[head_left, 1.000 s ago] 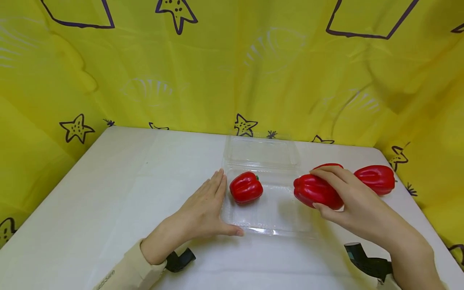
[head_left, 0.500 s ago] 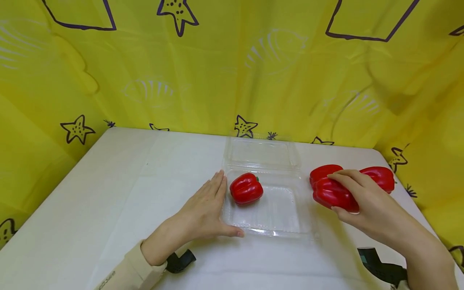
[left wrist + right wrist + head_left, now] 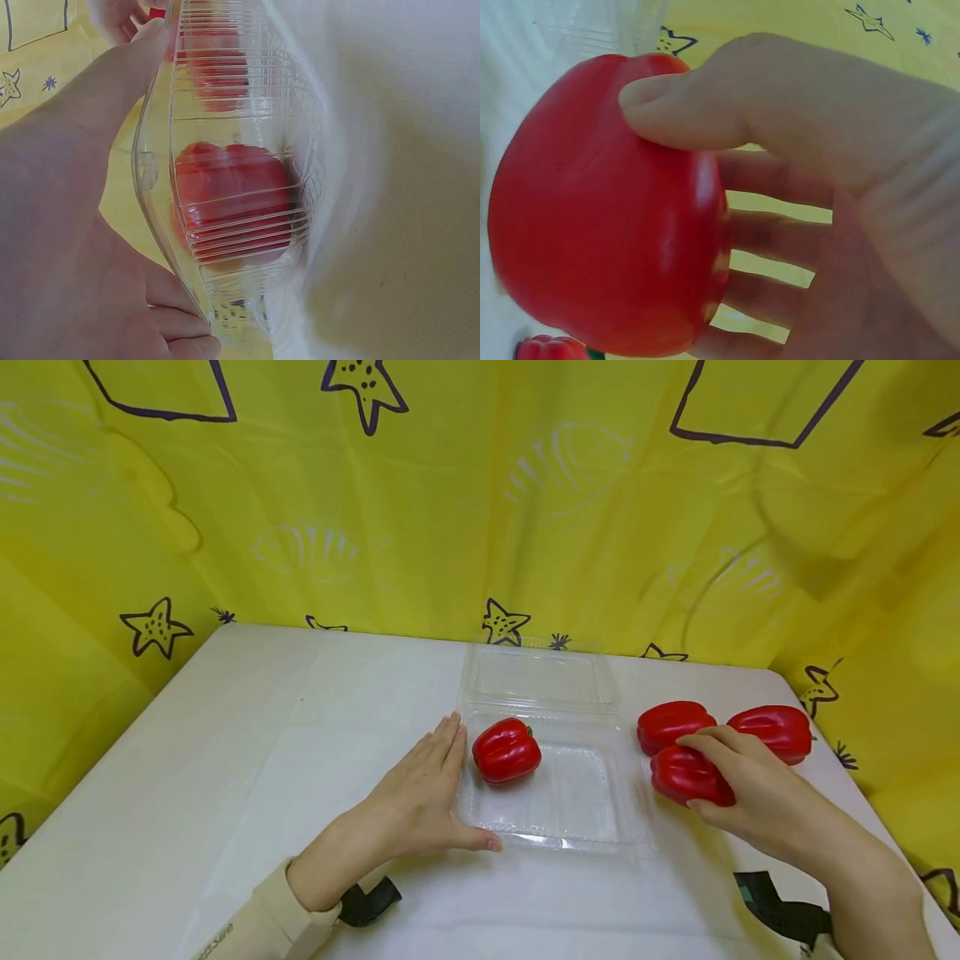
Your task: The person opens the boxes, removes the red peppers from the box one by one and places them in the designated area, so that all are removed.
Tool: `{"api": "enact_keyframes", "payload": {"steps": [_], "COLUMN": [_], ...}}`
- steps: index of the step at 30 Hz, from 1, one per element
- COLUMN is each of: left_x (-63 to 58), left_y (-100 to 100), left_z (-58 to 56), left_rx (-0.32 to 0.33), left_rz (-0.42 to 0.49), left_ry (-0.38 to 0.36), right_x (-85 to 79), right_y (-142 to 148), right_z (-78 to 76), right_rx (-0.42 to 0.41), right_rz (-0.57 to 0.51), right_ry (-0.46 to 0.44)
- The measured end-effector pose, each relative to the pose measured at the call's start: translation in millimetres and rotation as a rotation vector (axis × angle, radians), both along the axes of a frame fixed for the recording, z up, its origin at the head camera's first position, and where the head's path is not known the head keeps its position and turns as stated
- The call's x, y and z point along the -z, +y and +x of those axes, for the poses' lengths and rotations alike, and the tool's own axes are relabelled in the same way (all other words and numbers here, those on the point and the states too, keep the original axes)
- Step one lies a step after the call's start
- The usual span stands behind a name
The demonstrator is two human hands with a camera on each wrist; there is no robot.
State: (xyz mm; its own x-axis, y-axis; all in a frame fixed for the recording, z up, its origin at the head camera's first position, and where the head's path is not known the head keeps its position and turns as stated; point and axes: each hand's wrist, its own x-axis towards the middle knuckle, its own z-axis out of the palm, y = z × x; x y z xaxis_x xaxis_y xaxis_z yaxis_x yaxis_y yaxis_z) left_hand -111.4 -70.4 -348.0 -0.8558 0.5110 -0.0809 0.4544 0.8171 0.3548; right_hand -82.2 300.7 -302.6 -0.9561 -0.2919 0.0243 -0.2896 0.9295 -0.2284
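Note:
A red bell pepper [image 3: 691, 775] is in my right hand [image 3: 757, 793], just right of the clear plastic container [image 3: 540, 841]. The right wrist view shows my thumb and fingers curled around this pepper [image 3: 607, 217]. Inside the container, toward its left side, lies another red bell pepper [image 3: 507, 750]. My left hand [image 3: 412, 797] lies with straight fingers along the container's left wall, its thumb at the front left corner. Through the clear wall, the left wrist view shows the pepper [image 3: 232, 199] inside.
Two more red bell peppers, one nearer [image 3: 670, 725] and one farther right [image 3: 776, 732], lie beyond my right hand. The container's lid [image 3: 542, 677] lies folded back on the white table [image 3: 300, 760]. A yellow patterned curtain [image 3: 420, 502] hangs behind.
My right hand has carried its pepper rightward from over the container's right edge, then slightly down toward the table. The left hand keeps its place.

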Motion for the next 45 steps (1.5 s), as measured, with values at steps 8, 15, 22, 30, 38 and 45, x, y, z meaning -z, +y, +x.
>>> {"api": "enact_keyframes", "payload": {"steps": [8,15,22,30,38,45], "left_x": [-0.5,0.2,0.5,0.3,-0.1,0.1], "left_y": [0,0,0,0,0,0], "left_z": [0.3,0.0,0.3,0.5,-0.2,-0.2], "left_rx": [0.0,0.003,0.004,-0.003,-0.004,0.0], "left_rz": [-0.004,-0.008,-0.008,-0.013,-0.012,-0.015], "left_ry": [0.008,0.018,0.017,0.008,0.004,0.007], "right_x": [8.8,14.4,17.6,17.5,14.4,13.2], "right_y": [0,3,6,7,7,8], "right_z": [-6.8,-9.6,-11.6,-14.3,-13.8,-12.6], "right_rx": [0.02,0.035,0.053,0.086,0.088,0.082], "right_rz": [0.032,0.061,0.07,0.062,0.023,0.005], "right_ry": [-0.097,-0.154,-0.208,-0.262,-0.269,-0.247]}}
